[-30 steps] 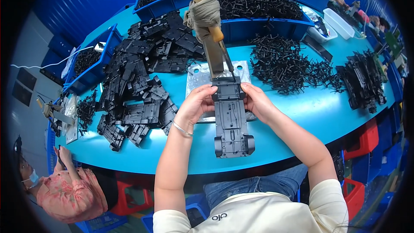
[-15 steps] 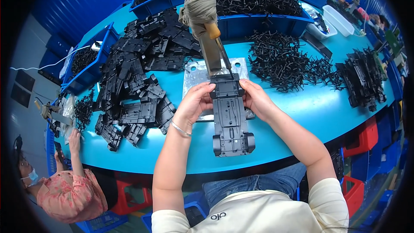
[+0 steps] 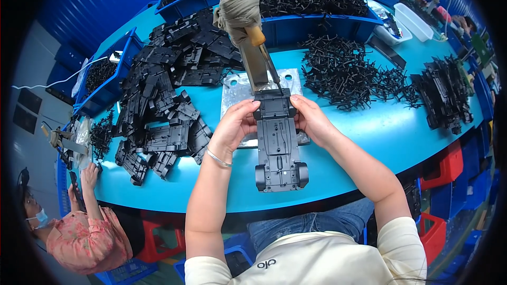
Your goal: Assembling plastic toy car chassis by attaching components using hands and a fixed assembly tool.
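While both hands grip it from either side, the black toy-car chassis (image 3: 278,142) lies lengthwise on the blue table (image 3: 369,137), its far end resting on a bare metal base plate (image 3: 237,87) and its two rear wheels toward the person's body. The left hand (image 3: 235,126) curls around the chassis's left edge near the far end, fingers closed against the plastic and a thin bracelet on the wrist; the right hand (image 3: 311,119) mirrors it on the right edge, thumb and fingers pinching the side. Neither hand is spread flat; both clasp the part.

Rising from the plate just beyond the chassis is an upright press lever (image 3: 251,42), its wooden handle wrapped in cloth, with a thin dark rod (image 3: 270,71) slanting down to the chassis's far end. Whether the rod's tip touches the plastic I cannot tell.

To the left lies a heap of black chassis mouldings (image 3: 169,95); to the right, a loose pile of small black sprue-like parts (image 3: 343,74), and further right a stack of dark assembled pieces (image 3: 443,95). Blue bins (image 3: 317,24) of more parts line the far edge. A second person in a floral top (image 3: 87,240) sits at lower left.

As I judge it, the risk is misalignment: if the chassis sits slightly skewed under the tool, a downward stroke could miss its seat and crack the plastic. Fingertips sit close to the tool's end, so a pinch is possible, and the overhanging wheel end could tip if either grip loosens
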Demonstrator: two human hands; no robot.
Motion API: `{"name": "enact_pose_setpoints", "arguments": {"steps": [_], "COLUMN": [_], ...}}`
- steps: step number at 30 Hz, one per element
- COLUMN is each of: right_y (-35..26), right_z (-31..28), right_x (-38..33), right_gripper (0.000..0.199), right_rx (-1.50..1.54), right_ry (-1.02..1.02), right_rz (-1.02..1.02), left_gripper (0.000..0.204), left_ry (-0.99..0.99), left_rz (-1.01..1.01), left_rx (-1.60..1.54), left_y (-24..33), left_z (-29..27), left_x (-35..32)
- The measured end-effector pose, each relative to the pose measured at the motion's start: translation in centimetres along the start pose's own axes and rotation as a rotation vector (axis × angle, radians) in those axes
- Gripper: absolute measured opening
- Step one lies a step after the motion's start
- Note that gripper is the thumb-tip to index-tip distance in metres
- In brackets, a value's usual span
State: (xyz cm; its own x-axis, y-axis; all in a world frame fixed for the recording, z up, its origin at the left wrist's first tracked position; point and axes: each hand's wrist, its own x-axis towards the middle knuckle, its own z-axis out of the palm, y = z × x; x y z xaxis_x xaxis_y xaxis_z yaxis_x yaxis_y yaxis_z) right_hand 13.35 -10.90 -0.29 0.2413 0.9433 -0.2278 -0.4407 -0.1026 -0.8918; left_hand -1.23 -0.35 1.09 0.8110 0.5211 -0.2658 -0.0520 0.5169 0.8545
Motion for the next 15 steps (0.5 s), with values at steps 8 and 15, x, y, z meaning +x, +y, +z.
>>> {"name": "enact_pose_setpoints", "arguments": {"steps": [8, 15], "right_y": [-0.11, -0.19], "right_z": [0.07, 0.1], "right_x": [-0.01, -0.09], "right_gripper": [0.026, 0.028], "right_rx": [-0.029, -0.072], "right_ry": [0.004, 0.04], "right_rz": [-0.017, -0.012], "left_gripper": [0.016, 0.018], "left_ry": [-0.006, -0.009], "left_rz": [0.001, -0.041], "left_rx": [-0.011, -0.034], "left_y": [-0.14, -0.49], "left_z": [-0.17, -0.73], "left_x": [0.08, 0.29]}}
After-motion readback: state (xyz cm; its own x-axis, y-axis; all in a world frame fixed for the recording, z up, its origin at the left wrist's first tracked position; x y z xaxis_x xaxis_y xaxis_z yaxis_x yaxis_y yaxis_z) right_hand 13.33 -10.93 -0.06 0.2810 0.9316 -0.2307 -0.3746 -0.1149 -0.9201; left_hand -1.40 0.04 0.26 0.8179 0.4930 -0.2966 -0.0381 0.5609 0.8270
